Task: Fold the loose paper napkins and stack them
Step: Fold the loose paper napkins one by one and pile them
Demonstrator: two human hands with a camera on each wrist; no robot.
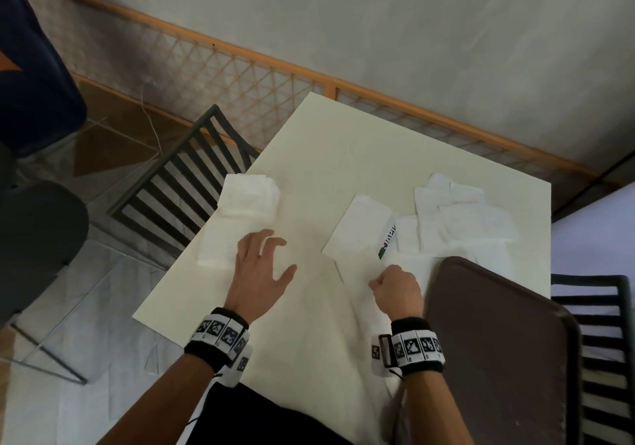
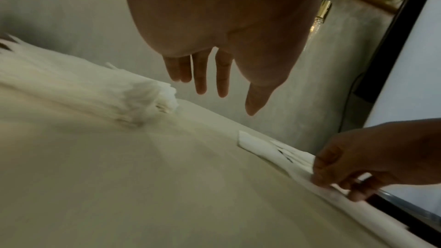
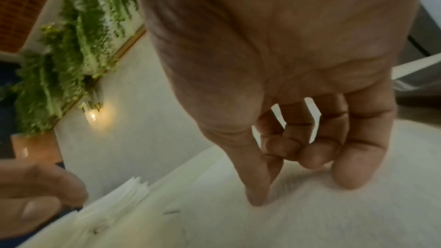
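A stack of folded white napkins (image 1: 240,217) lies at the table's left edge, blurred in the left wrist view (image 2: 95,90). My left hand (image 1: 275,255) hovers just right of the stack, fingers (image 2: 222,82) spread and straight, holding nothing. A loose napkin (image 1: 357,269) lies flat at the front middle. My right hand (image 1: 378,283) is on it, fingers curled, thumb and forefinger (image 3: 257,195) pinching the napkin (image 3: 310,214) against the table. More loose napkins (image 1: 464,217) lie overlapped at the right. Another flat white napkin (image 1: 357,235) sits in the middle.
The cream table (image 1: 343,152) is bare at the back. A brown tray (image 1: 498,341) lies on its front right corner, partly over the napkins. A printed wrapper (image 1: 388,241) lies between the napkins. Dark slatted chairs stand at the left (image 1: 178,183) and right (image 1: 598,341).
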